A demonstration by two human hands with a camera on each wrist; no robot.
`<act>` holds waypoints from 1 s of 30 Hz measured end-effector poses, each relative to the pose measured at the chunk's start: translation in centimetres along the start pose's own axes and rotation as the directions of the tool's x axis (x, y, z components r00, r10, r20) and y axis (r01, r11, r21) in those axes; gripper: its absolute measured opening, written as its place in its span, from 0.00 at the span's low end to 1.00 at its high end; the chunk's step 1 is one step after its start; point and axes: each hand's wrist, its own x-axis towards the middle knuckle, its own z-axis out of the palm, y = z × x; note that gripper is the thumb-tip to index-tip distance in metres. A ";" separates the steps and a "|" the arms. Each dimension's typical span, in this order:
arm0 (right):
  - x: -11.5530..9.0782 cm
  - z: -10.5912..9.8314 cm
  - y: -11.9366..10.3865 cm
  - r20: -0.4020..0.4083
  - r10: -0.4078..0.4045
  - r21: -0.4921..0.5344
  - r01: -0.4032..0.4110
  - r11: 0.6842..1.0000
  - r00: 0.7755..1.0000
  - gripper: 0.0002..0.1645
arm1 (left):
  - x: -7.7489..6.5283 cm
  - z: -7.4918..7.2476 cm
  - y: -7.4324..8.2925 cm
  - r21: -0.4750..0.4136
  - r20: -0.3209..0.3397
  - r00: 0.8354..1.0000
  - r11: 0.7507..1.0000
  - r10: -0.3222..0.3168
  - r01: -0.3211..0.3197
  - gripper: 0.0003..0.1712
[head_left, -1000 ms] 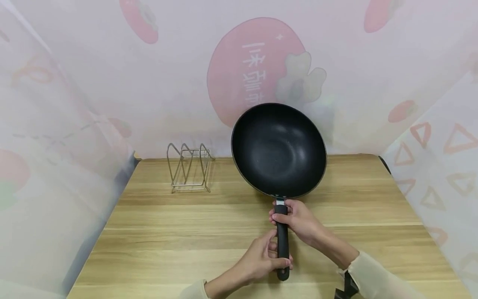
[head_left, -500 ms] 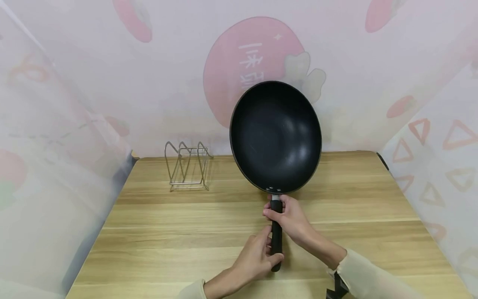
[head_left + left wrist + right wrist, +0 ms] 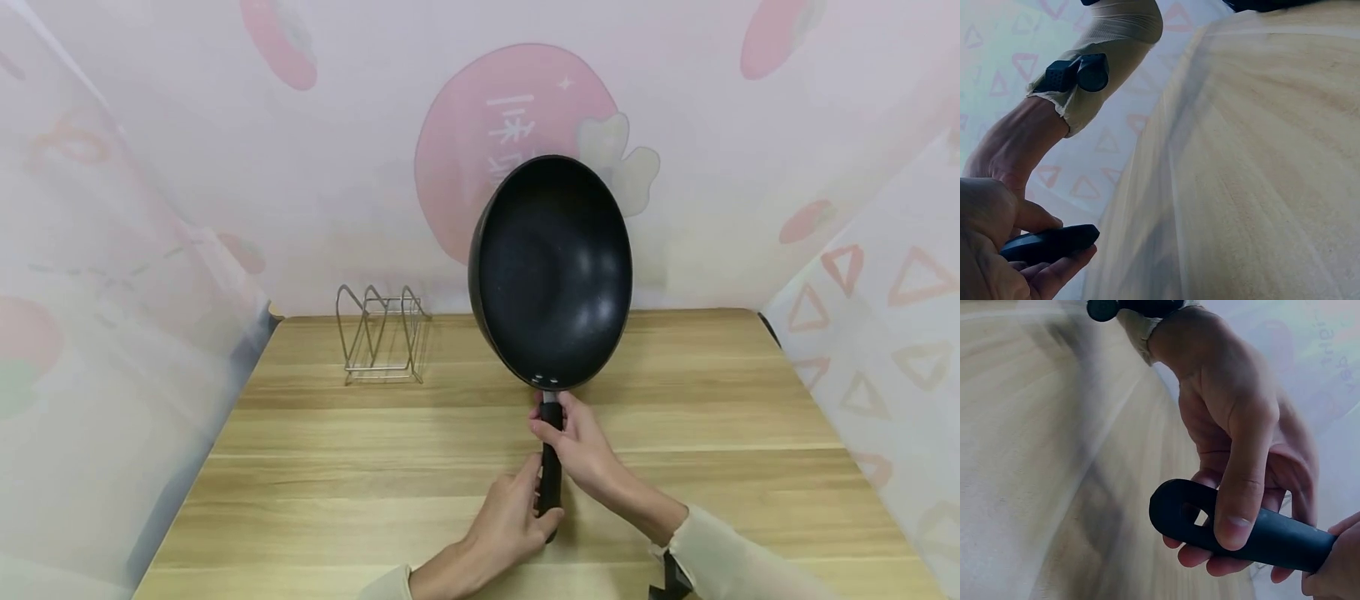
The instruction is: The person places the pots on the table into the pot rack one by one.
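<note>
A black wok (image 3: 555,271) stands raised in the head view, its dark inside facing the camera and its rim turned partly to the right. Its black handle (image 3: 551,475) points down toward me. My right hand (image 3: 585,442) grips the handle's upper end, close to the metal neck. Lower down, my left hand (image 3: 510,517) holds the handle near its end, thumb across the front. In the right wrist view the left thumb presses on the handle (image 3: 1272,537) beside its hanging hole, with the fingers underneath. The left wrist view shows the handle's end (image 3: 1054,242) between thumb and fingers.
A wire rack (image 3: 381,337) with several upright loops stands at the back left of the wooden table (image 3: 315,483). Behind the table hangs a pale printed cloth (image 3: 345,167), with more cloth at both sides. The wok overlaps the back cloth in the head view.
The wok has tipped up, its top rising in view, and has turned so its outer left side shows. Both hands have shifted slightly left with the handle and keep their hold.
</note>
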 end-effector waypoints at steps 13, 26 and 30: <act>0.3 -0.3 -1.2 0.063 -0.042 0.036 0.040 0.999 0.997 0.21 | 0.8 -1.3 -0.2 -0.343 0.085 0.993 0.933 -0.081 0.105 0.27; 0.3 -0.1 -2.2 0.205 -0.076 0.175 0.040 0.984 0.976 0.23 | 0.4 -3.2 -0.7 -0.637 0.319 0.945 0.721 -0.077 0.274 0.21; 0.4 0.1 -2.5 0.242 -0.100 0.215 0.047 0.975 0.965 0.23 | 0.4 -3.7 -0.9 -0.674 0.355 0.934 0.682 -0.038 0.284 0.25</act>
